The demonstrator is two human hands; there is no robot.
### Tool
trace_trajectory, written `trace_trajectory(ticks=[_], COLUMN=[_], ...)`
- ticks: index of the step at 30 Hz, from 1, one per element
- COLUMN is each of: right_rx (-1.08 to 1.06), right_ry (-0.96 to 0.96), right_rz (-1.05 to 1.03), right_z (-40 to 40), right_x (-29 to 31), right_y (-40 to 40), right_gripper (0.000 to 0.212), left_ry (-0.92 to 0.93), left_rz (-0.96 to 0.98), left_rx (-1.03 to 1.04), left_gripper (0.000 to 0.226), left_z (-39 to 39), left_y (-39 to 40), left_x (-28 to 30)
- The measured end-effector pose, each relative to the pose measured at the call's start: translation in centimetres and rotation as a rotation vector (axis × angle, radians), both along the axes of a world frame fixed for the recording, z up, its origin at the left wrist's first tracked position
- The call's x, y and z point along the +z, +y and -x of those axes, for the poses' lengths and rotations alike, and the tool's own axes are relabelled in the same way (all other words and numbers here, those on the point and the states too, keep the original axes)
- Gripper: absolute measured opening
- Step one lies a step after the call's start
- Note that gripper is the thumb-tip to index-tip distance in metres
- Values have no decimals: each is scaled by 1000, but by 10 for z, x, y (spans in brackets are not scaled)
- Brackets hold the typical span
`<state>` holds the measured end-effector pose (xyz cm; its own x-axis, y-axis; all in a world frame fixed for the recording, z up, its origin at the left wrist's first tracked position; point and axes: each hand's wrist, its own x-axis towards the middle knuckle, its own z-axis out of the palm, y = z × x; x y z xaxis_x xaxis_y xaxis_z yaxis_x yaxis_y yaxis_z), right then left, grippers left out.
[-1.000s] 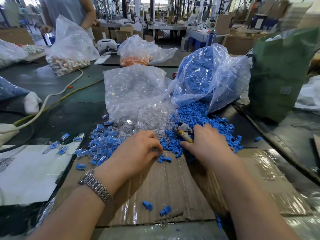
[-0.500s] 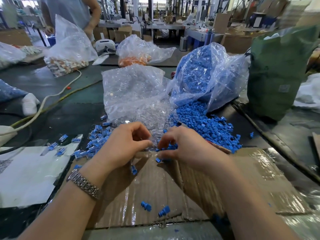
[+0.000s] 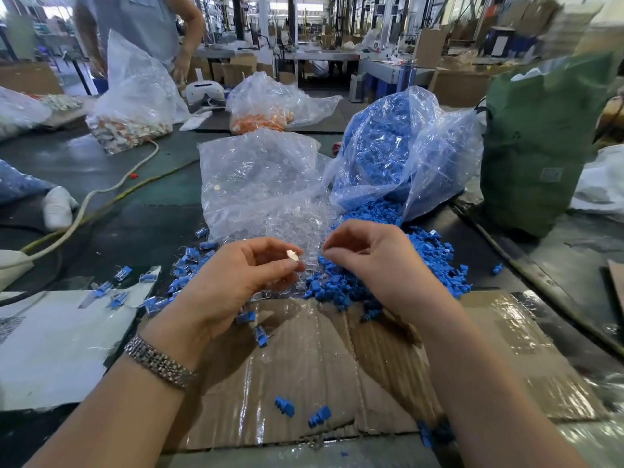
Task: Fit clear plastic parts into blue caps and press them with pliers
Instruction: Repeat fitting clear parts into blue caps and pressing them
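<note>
My left hand and my right hand are raised side by side over the table, fingers curled and fingertips facing each other. Between the fingertips they pinch a small clear plastic part, which is hard to tell from the heap behind it. Behind the hands, clear plastic parts spill from a transparent bag. Loose blue caps are piled under and beside my right hand, spilling from a bag of blue caps. Assembled blue pieces lie to the left. I cannot make out the pliers.
Taped cardboard covers the table in front of me, with a few stray blue caps on it. White paper lies at the left, a cable runs beyond it, and a green sack stands right. A person stands at the far left.
Both hands have lifted from the piles and come together. The right hand, which was at the pliers a second ago, has let go of them. The view has tilted slightly.
</note>
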<state>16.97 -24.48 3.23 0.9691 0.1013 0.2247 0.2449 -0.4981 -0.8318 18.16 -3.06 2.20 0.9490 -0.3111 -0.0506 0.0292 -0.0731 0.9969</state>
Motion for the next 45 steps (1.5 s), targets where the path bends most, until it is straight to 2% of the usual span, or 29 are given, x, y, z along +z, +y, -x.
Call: trace_trajectory(ticks=[3, 5, 7, 12, 19, 22, 26, 27, 29, 32, 34, 36, 38, 41, 42, 45], right_rx=[67, 107, 108, 103, 74, 80, 53, -16, -194, -302, -286, -286, -288, -283, -266, -99], right_ry=[27, 50, 34, -85, -207, -217, -134, -119, -21, 320, 399, 365, 321, 258, 242, 315], right_rz=[-313, -385, -348, -102, 50, 77, -29, 16, 300, 750, 873, 900, 892, 803, 723, 260], right_z=[4, 6, 6, 7, 5, 6, 7, 5, 1, 0, -1, -2, -2, 0, 0, 4], right_x=[6, 7, 8, 4, -1, -1, 5, 6, 5, -1, -6, -8, -7, -3, -1, 7], right_y=[-1, 0, 1, 8, 12, 14, 7, 2, -14, -25, -23, -21, -20, -21, -21, -13], right_gripper=[5, 4, 3, 9, 6, 4, 11, 15, 32, 59, 60, 48, 35, 29, 29, 26], left_ry=[14, 10, -4, -24, -50, -57, -56, -52, -43, -43, -44, -46, -56, -64, -59, -52], left_rz=[80, 91, 95, 97, 82, 76, 104, 124, 159, 182, 193, 207, 218, 269, 302, 375], left_rx=[-14, -17, -21, -19, -27, -32, -50, -44, -26, -7, -1, 2, 12, 46, 65, 112], left_gripper=[33, 33, 33, 30, 30, 24, 23, 24, 25, 26, 28, 28, 27, 21, 19, 19], left_z=[2, 3, 4, 5, 6, 5, 4, 3, 3, 1, 1, 0, -1, -4, -5, -7], left_y=[-2, -2, -2, -3, -4, -3, -2, -2, -3, -2, -2, -2, -1, 2, 3, 6], left_x=[2, 3, 3, 4, 4, 3, 2, 2, 1, -1, -1, -1, -2, -3, -3, -4])
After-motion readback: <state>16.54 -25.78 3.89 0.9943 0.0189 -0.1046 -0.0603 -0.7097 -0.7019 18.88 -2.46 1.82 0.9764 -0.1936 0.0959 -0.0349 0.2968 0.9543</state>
